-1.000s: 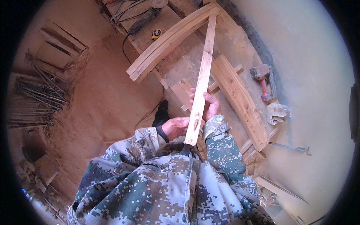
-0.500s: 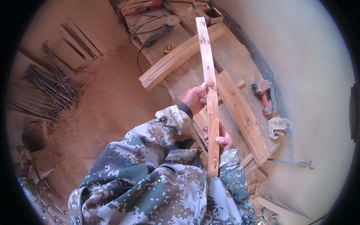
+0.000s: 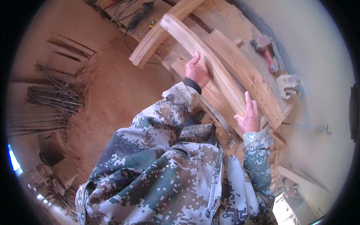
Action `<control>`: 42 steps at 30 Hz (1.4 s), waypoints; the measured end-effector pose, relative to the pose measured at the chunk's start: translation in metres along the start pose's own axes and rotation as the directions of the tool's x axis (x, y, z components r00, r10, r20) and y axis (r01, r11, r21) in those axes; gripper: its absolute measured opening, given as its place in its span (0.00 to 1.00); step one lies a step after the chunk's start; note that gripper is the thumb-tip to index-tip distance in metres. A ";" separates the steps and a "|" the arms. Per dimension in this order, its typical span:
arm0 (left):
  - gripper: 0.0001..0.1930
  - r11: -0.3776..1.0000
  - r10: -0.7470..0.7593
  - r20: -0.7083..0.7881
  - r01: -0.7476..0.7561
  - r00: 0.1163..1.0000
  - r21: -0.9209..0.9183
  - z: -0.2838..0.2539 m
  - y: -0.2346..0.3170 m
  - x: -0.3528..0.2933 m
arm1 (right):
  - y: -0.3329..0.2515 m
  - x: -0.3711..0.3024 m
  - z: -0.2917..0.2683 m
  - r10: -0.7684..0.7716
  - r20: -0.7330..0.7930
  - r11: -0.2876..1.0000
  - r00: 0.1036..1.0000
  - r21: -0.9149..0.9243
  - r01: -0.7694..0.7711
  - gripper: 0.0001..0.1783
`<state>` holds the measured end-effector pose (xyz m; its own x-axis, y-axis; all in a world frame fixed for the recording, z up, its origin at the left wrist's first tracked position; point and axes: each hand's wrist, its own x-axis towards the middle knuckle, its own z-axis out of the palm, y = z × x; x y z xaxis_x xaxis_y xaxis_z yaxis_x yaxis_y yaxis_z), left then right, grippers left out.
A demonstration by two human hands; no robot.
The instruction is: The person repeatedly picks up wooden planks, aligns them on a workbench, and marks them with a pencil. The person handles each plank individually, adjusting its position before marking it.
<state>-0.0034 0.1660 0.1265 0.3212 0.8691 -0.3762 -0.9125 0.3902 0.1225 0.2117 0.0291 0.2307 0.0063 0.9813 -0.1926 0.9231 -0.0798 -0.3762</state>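
A long, slightly curved strip of pale wood (image 3: 204,52) slants across the bench from far left to near right. My left hand (image 3: 197,73) grips its left edge around the middle, thumb raised along the wood and fingers partly hidden beneath. At the near end, my right hand (image 3: 249,117) has that end between its thumb and outstretched fingers. Just right of the strip lies a wider curved board (image 3: 258,82), and another flat board (image 3: 215,95) lies under and left of it. Whether the strip touches these boards I cannot tell.
Another curved timber (image 3: 150,43) crosses the bench's far left. Along the right wall sit a red and grey power tool (image 3: 268,54) and a crumpled whitish bag (image 3: 289,84). A yellow tape measure (image 3: 152,24) and a dark corded tool (image 3: 139,17) lie farther back. Thin rods (image 3: 56,97) lean at left.
The wooden strip has turned, its far end swinging left and its near end right, and its curved side now shows. My right hand has moved right and up; its fingers have straightened. The view shifted.
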 end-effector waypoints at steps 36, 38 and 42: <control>0.21 0.077 0.137 -0.076 0.066 0.988 0.995 -0.177 0.133 0.106 | 0.259 -0.129 0.077 0.479 -0.489 0.866 0.729 0.130 -0.482 0.18; 0.17 0.129 0.162 -0.086 0.066 0.983 0.990 -0.177 0.131 0.107 | 0.285 -0.155 0.076 0.778 -0.320 0.628 0.541 0.447 -0.637 0.24; 0.14 -0.018 0.123 -0.170 0.174 0.978 0.985 -0.169 0.136 0.109 | 0.313 -0.186 0.104 0.886 0.118 0.080 0.449 0.914 -0.397 0.27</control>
<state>-0.1357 0.2621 -0.0529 0.1586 0.8459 -0.5092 0.3214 0.4435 0.8367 0.4598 -0.1964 0.0541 0.7755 0.3488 -0.5262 -0.2803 -0.5566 -0.7821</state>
